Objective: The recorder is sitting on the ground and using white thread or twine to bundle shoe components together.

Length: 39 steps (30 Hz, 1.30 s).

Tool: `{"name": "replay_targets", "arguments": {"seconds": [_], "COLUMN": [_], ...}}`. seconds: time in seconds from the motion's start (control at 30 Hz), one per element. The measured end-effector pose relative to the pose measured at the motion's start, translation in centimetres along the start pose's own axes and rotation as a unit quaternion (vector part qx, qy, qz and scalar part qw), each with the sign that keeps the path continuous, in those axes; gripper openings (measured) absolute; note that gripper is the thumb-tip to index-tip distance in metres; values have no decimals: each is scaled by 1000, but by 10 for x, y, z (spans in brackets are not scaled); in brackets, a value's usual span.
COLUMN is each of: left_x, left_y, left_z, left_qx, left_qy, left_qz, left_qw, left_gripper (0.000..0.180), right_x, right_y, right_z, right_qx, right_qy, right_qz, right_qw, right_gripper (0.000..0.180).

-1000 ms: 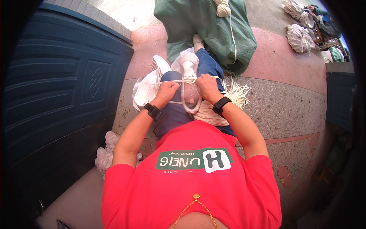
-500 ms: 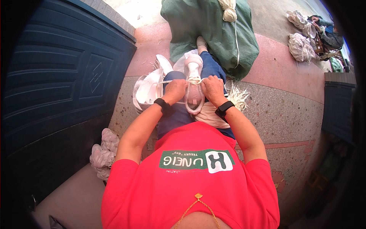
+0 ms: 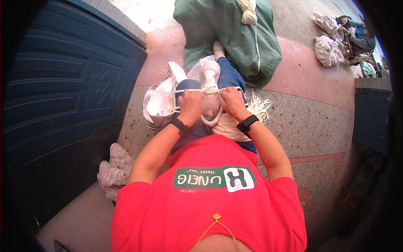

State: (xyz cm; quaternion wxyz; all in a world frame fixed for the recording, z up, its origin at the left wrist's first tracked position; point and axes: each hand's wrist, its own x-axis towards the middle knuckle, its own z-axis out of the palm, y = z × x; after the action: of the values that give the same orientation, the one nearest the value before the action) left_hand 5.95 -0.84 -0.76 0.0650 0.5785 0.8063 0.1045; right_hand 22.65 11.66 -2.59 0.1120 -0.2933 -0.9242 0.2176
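Observation:
A white rolled bundle point(image 3: 210, 73) lies on my lap over blue trousers. A thin white string point(image 3: 191, 90) runs taut across it from side to side. My left hand point(image 3: 191, 107) grips the string on the bundle's left side, and my right hand point(image 3: 230, 103) grips it on the right, both with fingers closed and pressed against the bundle. Each wrist wears a black band. A stack of white curved pieces point(image 3: 159, 103) rests just left of my left hand.
A large green sack point(image 3: 228, 38) tied with white cord stands just beyond my knees. A dark blue panelled door point(image 3: 63, 92) fills the left. Pale straw-like fibres point(image 3: 260, 107) and a crumpled white bag point(image 3: 111, 172) lie on the speckled floor. Another person sits by white bags point(image 3: 327, 48) far right.
Both hands have shifted slightly lower on the bundle, and the string now lies stretched straight across it rather than looped around it.

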Motion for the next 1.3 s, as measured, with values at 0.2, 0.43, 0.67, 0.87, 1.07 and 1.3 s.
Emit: {"name": "replay_targets", "arguments": {"seconds": [0.2, 0.43, 0.67, 0.87, 1.07, 1.3], "left_x": [33, 62, 85, 105, 107, 102], "left_y": [16, 9, -8, -6, -7, -18], "left_z": [-6, 6, -1, 0, -4, -17], "left_qx": [-21, -12, -301, -465, -497, -542], "left_qy": [27, 38, -77, -170, -171, -171], "left_qz": [143, 211, 19, -81, -117, -135], "left_qw": [989, 977, 950, 865, 842, 812], "left_gripper": [15, 8, 11, 13, 17, 23], "right_x": [-2, 2, 15, 33, 29, 27], "right_y": [10, 2, -19, -28, -16, -30], "right_z": [8, 8, -9, -52, -43, -14], "right_qx": [104, 56, -164, -20, -60, -213], "right_qy": [18, 12, -7, 167, -47, -95], "right_qz": [10, -12, -109, -215, -87, -165], "right_qw": [994, 998, 980, 962, 993, 958], "right_gripper": [16, 11, 8, 12, 11, 8]}}
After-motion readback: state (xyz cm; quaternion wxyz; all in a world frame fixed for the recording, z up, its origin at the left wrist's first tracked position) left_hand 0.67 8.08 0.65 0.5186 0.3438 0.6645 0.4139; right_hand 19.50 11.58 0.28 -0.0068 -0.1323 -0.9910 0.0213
